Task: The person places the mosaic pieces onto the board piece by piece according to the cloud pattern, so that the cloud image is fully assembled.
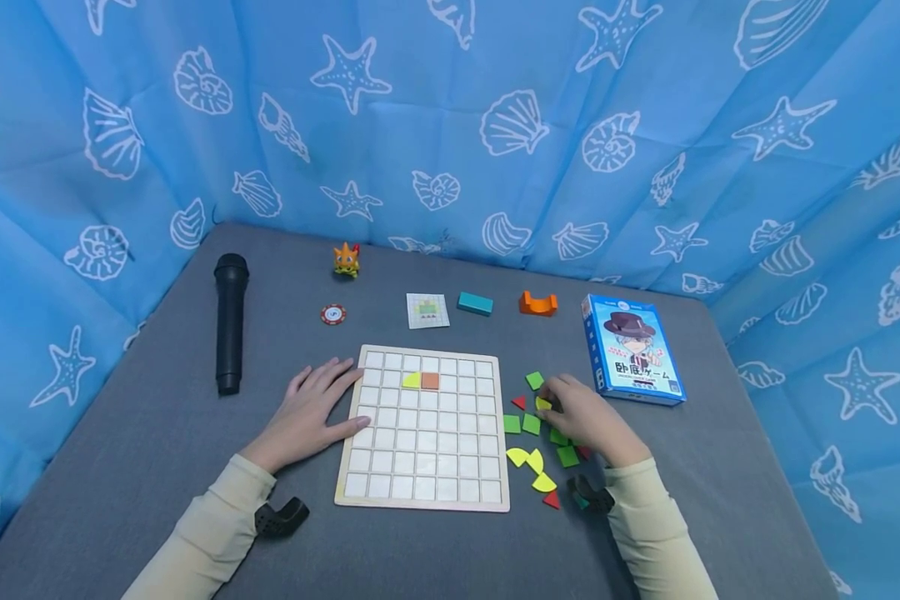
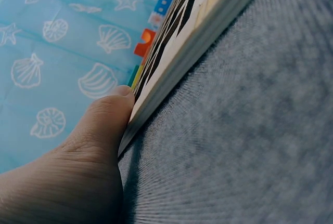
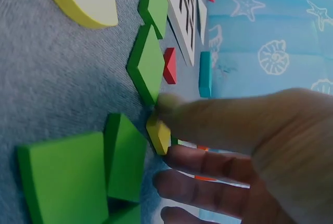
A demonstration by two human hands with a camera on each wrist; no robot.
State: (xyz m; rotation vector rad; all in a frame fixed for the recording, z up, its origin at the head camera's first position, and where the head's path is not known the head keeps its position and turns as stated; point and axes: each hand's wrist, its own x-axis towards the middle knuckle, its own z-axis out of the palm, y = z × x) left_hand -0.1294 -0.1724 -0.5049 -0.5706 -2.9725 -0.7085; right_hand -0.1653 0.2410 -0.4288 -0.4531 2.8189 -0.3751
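Note:
A square wooden grid board (image 1: pixel 423 454) lies in the middle of the table. On it, a yellow quarter-circle tile (image 1: pixel 412 380) sits beside an orange-brown square tile (image 1: pixel 430 381) in the second row. My left hand (image 1: pixel 307 417) rests spread along the board's left edge, its thumb (image 2: pixel 106 117) against the rim in the left wrist view. Right of the board, my right hand (image 1: pixel 581 417) has its thumb and index fingertip on either side of a yellow tile (image 3: pixel 158 134). Around it lie green square tiles (image 3: pixel 62 174), a red triangle tile (image 3: pixel 170 65) and several yellow quarter-circle tiles (image 1: pixel 544 482).
Behind the board are a poker chip (image 1: pixel 333 314), a pattern card (image 1: pixel 427 311), a teal block (image 1: pixel 475 303) and an orange arch block (image 1: pixel 537 303). A microphone (image 1: pixel 230 325) lies left, a small orange figurine (image 1: pixel 347 260) stands behind, and a blue game box (image 1: pixel 636 350) lies right.

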